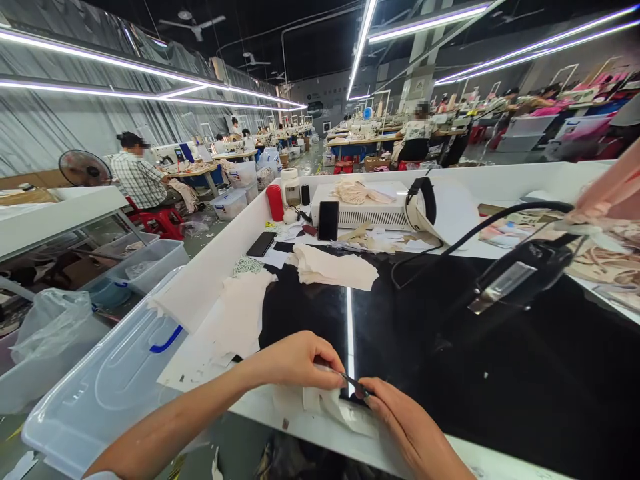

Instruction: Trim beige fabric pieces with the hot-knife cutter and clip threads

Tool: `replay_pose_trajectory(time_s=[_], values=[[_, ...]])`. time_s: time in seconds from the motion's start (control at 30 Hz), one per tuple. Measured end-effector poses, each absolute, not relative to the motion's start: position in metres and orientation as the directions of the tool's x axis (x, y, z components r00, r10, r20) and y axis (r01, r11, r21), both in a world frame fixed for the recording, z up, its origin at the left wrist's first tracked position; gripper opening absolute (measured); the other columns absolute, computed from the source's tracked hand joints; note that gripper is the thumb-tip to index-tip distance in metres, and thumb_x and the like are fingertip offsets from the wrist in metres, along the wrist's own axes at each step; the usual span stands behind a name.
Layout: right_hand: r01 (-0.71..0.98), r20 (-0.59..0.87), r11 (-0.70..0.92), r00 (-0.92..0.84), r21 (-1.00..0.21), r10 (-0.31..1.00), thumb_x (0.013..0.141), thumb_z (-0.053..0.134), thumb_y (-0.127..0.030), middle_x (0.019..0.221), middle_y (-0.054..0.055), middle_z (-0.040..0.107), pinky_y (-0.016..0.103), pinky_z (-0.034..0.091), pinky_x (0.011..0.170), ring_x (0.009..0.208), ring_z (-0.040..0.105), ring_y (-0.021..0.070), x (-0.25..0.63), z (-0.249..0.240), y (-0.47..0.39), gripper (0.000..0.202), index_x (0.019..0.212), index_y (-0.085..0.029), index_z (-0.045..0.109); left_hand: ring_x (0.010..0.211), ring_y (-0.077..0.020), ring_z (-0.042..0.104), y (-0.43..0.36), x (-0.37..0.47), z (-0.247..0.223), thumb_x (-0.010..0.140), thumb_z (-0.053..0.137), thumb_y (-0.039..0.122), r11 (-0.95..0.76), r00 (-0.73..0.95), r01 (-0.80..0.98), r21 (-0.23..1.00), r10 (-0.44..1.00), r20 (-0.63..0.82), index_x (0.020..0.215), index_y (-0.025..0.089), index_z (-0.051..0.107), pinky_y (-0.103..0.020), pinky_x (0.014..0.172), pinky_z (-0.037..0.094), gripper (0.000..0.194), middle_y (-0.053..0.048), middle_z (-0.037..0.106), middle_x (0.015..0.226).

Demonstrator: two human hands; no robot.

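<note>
At the front edge of the black work surface (425,347), my left hand (305,361) pinches the edge of a pale fabric piece (330,403), which hangs over the white rim. My right hand (395,413) is wrapped round a small dark tool (357,385), its tip pointing at the left fingertips; it looks like thread snips. Beyond my left hand lies a stack of cream fabric pieces (243,310). Another cream stack (333,267) rests farther back on the black surface.
A black machine head (530,270) with a cable overhangs the right side. Phones (329,221), a red container (275,203) and a white box (370,205) stand at the back. Plastic bins (100,380) are at the left. A seated person (137,175) works farther off.
</note>
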State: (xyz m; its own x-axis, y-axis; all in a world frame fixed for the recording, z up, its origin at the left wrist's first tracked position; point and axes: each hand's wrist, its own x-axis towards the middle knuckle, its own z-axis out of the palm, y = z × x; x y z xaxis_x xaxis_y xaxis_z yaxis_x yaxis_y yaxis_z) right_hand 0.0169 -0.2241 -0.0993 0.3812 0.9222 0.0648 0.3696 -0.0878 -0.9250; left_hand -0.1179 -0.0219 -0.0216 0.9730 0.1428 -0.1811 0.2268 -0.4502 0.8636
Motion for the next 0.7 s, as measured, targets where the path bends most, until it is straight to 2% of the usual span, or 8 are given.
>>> replay_pose_trajectory(time_s=[0.27, 0.43, 0.5, 0.57, 0.63, 0.7], values=[[0.385, 0.087, -0.071, 0.378, -0.92, 0.922, 0.103, 0.042, -0.06, 0.093, 0.002, 0.076, 0.029, 0.056, 0.08, 0.088, 0.072, 0.0211, 0.016, -0.103, -0.221, 0.044, 0.109, -0.029, 0.074, 0.073, -0.0121, 0.057, -0.022, -0.12, -0.026, 0.085, 0.073, 0.031, -0.427, 0.97, 0.238, 0.873, 0.141, -0.196, 0.087, 0.017, 0.082, -0.021, 0.062, 0.038, 0.016, -0.001, 0.07, 0.086], [0.473, 0.139, -0.141, 0.508, -0.87, 0.85, 0.104, 0.04, -0.058, 0.113, 0.006, 0.079, 0.031, 0.06, 0.091, 0.102, 0.076, 0.0235, 0.023, -0.119, -0.232, 0.048, 0.117, -0.027, 0.074, 0.076, -0.0131, 0.057, -0.022, -0.119, -0.024, 0.086, 0.074, 0.036, -0.372, 0.964, 0.261, 0.891, 0.142, -0.223, 0.09, 0.017, 0.081, -0.021, 0.065, 0.039, 0.021, -0.003, 0.071, 0.089], [0.586, 0.211, -0.201, 0.558, -0.785, 0.802, 0.105, 0.037, -0.054, 0.12, 0.006, 0.078, 0.031, 0.06, 0.096, 0.111, 0.075, 0.0238, 0.038, -0.133, -0.243, 0.048, 0.123, -0.026, 0.072, 0.075, -0.0124, 0.055, -0.021, -0.12, -0.023, 0.087, 0.075, 0.039, -0.353, 0.959, 0.278, 0.893, 0.145, -0.242, 0.092, 0.017, 0.081, -0.021, 0.063, 0.038, 0.024, -0.003, 0.071, 0.089], [0.736, 0.314, -0.244, 0.53, -0.632, 0.788, 0.106, 0.037, -0.05, 0.126, 0.004, 0.077, 0.032, 0.06, 0.099, 0.115, 0.074, 0.0228, 0.061, -0.15, -0.257, 0.045, 0.131, -0.028, 0.069, 0.073, -0.0114, 0.051, -0.02, -0.12, -0.022, 0.086, 0.077, 0.041, -0.334, 0.954, 0.298, 0.894, 0.15, -0.261, 0.093, 0.017, 0.081, -0.021, 0.061, 0.035, 0.026, -0.002, 0.07, 0.088], [0.89, 0.485, -0.217, 0.407, -0.4, 0.774, 0.104, 0.041, -0.052, 0.122, 0.006, 0.078, 0.034, 0.064, 0.09, 0.105, 0.077, 0.0252, 0.089, -0.164, -0.27, 0.046, 0.13, -0.028, 0.07, 0.07, -0.0104, 0.048, -0.021, -0.121, -0.023, 0.084, 0.079, 0.043, -0.299, 0.947, 0.317, 0.9, 0.158, -0.281, 0.093, 0.017, 0.082, -0.021, 0.058, 0.033, 0.028, -0.002, 0.068, 0.084], [0.922, 0.536, -0.215, 0.366, -0.324, 0.761, 0.101, 0.047, -0.054, 0.106, 0.009, 0.081, 0.034, 0.066, 0.076, 0.093, 0.079, 0.028, 0.114, -0.173, -0.277, 0.044, 0.121, -0.026, 0.075, 0.067, -0.0096, 0.047, -0.024, -0.121, -0.024, 0.083, 0.08, 0.044, -0.241, 0.938, 0.34, 0.909, 0.158, -0.309, 0.093, 0.017, 0.082, -0.021, 0.057, 0.032, 0.029, -0.001, 0.065, 0.079]])
